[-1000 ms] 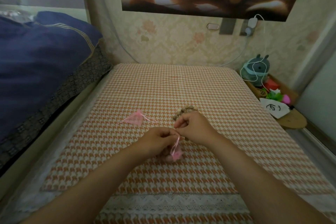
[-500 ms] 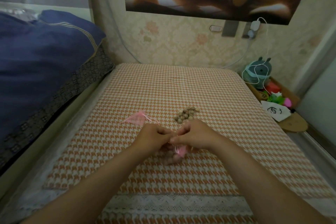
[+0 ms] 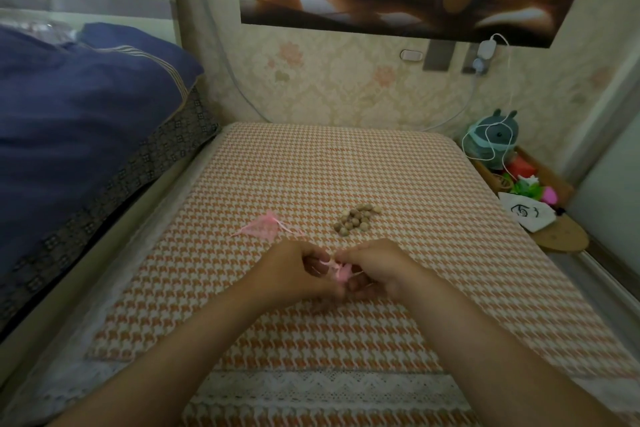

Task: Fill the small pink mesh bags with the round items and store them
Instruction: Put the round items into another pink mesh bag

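A small pink mesh bag point(image 3: 338, 270) is pinched between my left hand point(image 3: 298, 274) and my right hand point(image 3: 375, 270), low over the orange houndstooth mat point(image 3: 311, 163). Both hands close on it and hide most of it; its contents cannot be seen. A second pink mesh bag point(image 3: 261, 227) lies flat on the mat, to the far left of my hands, with its drawstrings spread out. Several small brown round items point(image 3: 356, 218) sit in a loose pile on the mat just beyond my right hand.
A blue quilt point(image 3: 79, 107) on a raised bed borders the mat on the left. At the right edge stand a round wooden board point(image 3: 562, 237), a white pouch point(image 3: 526, 215), a plush toy point(image 3: 493, 139) and a charging cable. Wallpapered wall lies behind.
The bag hung below my fingers by its drawstring a second ago. Both hands have since dropped lower and closed around the bag between them. The view shifted, uncovering the bead pile.
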